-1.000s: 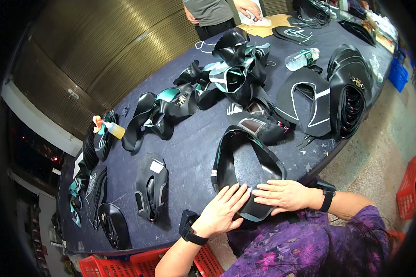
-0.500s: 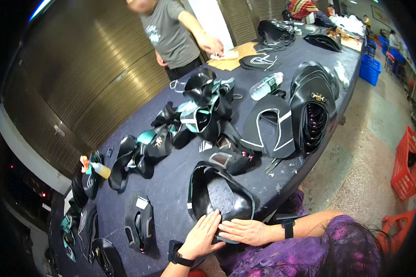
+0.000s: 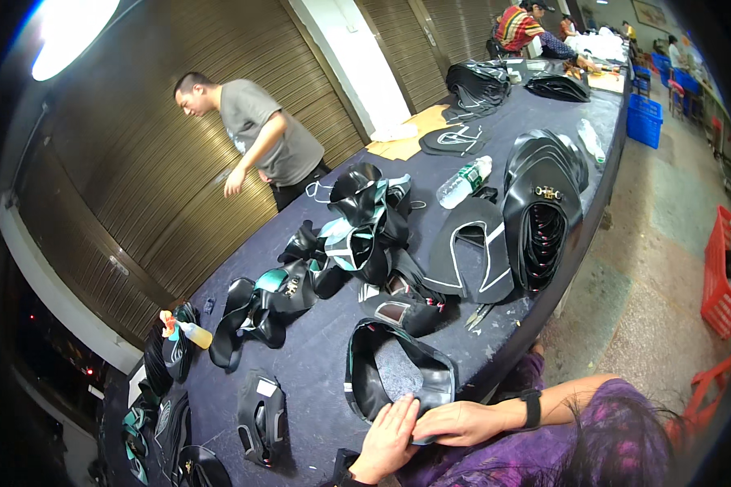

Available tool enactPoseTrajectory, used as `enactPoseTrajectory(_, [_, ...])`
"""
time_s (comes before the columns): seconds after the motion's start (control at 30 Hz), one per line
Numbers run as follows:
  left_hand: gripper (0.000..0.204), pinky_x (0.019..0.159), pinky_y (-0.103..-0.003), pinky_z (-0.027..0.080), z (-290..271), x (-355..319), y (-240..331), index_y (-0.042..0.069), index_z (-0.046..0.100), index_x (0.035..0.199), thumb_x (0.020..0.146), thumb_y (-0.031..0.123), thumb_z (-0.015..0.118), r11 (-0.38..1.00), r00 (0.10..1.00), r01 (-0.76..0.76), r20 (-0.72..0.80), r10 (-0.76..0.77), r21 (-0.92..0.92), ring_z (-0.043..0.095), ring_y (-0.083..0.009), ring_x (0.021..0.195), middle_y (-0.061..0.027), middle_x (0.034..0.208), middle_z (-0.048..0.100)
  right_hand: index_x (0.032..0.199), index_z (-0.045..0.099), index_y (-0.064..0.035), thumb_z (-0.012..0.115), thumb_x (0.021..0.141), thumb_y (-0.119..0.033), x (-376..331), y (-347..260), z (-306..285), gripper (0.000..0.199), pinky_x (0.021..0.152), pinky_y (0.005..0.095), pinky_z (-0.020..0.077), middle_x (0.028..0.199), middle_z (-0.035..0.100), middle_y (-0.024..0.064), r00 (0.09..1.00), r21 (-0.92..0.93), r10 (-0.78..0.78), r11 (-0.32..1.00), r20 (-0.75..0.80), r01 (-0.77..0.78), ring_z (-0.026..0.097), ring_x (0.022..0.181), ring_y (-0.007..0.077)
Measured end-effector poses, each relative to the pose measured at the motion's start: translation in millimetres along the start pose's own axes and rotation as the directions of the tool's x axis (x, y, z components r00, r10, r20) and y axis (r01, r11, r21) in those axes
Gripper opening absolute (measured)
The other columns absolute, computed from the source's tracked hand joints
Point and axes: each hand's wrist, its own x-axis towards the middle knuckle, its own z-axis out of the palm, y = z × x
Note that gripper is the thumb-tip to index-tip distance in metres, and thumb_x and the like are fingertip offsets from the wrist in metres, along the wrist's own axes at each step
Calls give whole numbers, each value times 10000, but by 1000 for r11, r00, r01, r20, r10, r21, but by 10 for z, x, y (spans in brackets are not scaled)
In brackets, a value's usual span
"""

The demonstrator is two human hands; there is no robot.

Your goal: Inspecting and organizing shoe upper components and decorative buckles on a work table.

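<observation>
A black shoe upper stands on its edge as an open ring at the front of the table, with its lining facing inward. My left hand lies over its near end, fingers stretched out and close together. Just beside it, my right hand has its fingers bent over the same near edge, gripping the upper. A light blue-green sliver shows beneath the right fingers. The parts of the upper under both palms are hidden.
Behind the upper lie more black shoe uppers, scissors and a nested stack of uppers. A water bottle and a yellow glue bottle rest on the dark table. A co-worker stands across it.
My right hand's fingers have gone from flat to bent over the upper's edge. The view has shifted, and the co-worker has turned left and drawn a hand back from the tan sheets.
</observation>
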Motion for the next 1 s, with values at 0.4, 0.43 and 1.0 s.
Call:
enactPoseTrajectory(0.4, [571,986,-391,310,-150,8,180,92,415,1263,700,53,501,979,978,-179,125,166,102,406,-275,1185,-153,1293,411,1098,524,-4,451,758,-195,161,317,-719,397,1031,381,281,1185,503,155,921,-806,117,532,372,258,422,1184,248])
enactPoseTrajectory(0.43, [563,986,-390,309,-210,-52,154,97,421,1258,702,60,504,975,968,-198,179,178,103,406,-270,1184,-136,1293,416,1081,529,-4,455,750,-200,235,263,-713,392,1035,376,275,1175,507,153,894,-790,98,516,437,330,414,1191,241])
enactPoseTrajectory(1.0, [459,995,-547,229,-598,-911,-261,172,585,1085,670,-13,521,967,960,224,143,-241,122,379,-214,1229,29,1256,488,1007,532,17,496,718,-182,554,393,-533,353,842,299,393,974,551,118,799,-660,10,570,602,490,523,945,218])
